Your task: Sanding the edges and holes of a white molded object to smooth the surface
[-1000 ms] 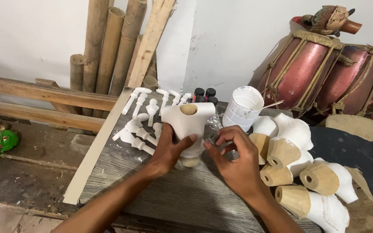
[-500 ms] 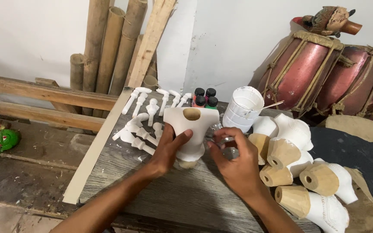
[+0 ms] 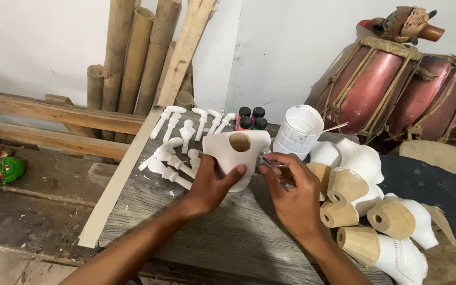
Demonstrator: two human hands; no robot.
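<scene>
Drums (image 3: 391, 89) in red and brown fill the right background, bamboo poles (image 3: 133, 58) and planks lean at the wall on the left, and the weathered grey tabletop (image 3: 228, 237) carries the rest. To the right lies a heap of torso-shaped wooden bodies (image 3: 365, 211), white-coated with bare tan ends. Behind them stands a white tub (image 3: 297, 131) with a stick in it, beside small paint bottles (image 3: 252, 119) with black caps, and further left is a scatter of white limb-like pieces (image 3: 178, 153).

The white body piece (image 3: 237, 158), a round hole near its top, stands upright near the middle of the tabletop. The left hand (image 3: 212, 182) has its fingers wrapped around the lower left side — thumb in front, a firm hold. The right hand (image 3: 291, 195) pinches a thin metal tool (image 3: 270, 163) whose tip meets the piece's right edge.

My judgement: the work goes best with the piece braced against the tabletop so it cannot rock, the tool driven by small wrist motions, and the left thumb kept clear of the tip — a slip would mar the white coat.
</scene>
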